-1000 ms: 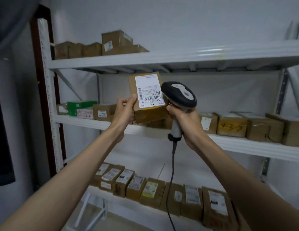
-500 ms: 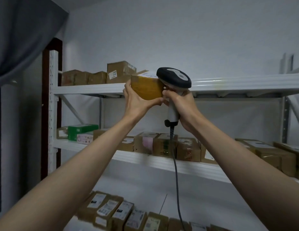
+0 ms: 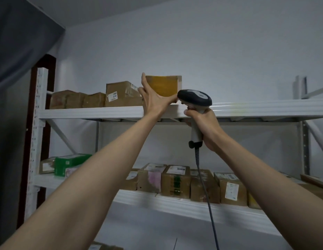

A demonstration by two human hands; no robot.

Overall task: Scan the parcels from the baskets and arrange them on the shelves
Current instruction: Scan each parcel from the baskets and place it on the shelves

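White metal shelving rack [image 3: 247,108] against a pale wall, dark curtain [image 3: 21,42] hanging at upper left. Top shelf [image 3: 85,112]: row of brown cardboard parcels [image 3: 95,98] at its left end, one taller with a white label. Middle shelf [image 3: 175,201]: green box [image 3: 70,163] at left, then a line of taped brown boxes [image 3: 177,181] with white labels running right. More labelled parcels just visible at the bottom edge, too cut off to tell more.

Both bare arms reach upward. Brown parcel with yellowish tape [image 3: 164,86] sits on the top shelf near the front edge, just right of the tall labelled parcel, close beside it; can't tell if they touch. Left hand [image 3: 153,100] is on that parcel: fingers extended up along its left face, thumb stretched under/along the lower front edge, grip spread around the box corner.

Right hand [image 3: 204,127] is wrapped tight round the light handle of a barcode scanner [image 3: 195,100], grip clamped on it. Scanner's dark head sits just right of the parcel's lower right corner, in front of the top shelf edge. Dark coiled cable [image 3: 207,195] drops from the handle base past the middle shelf to the frame bottom.
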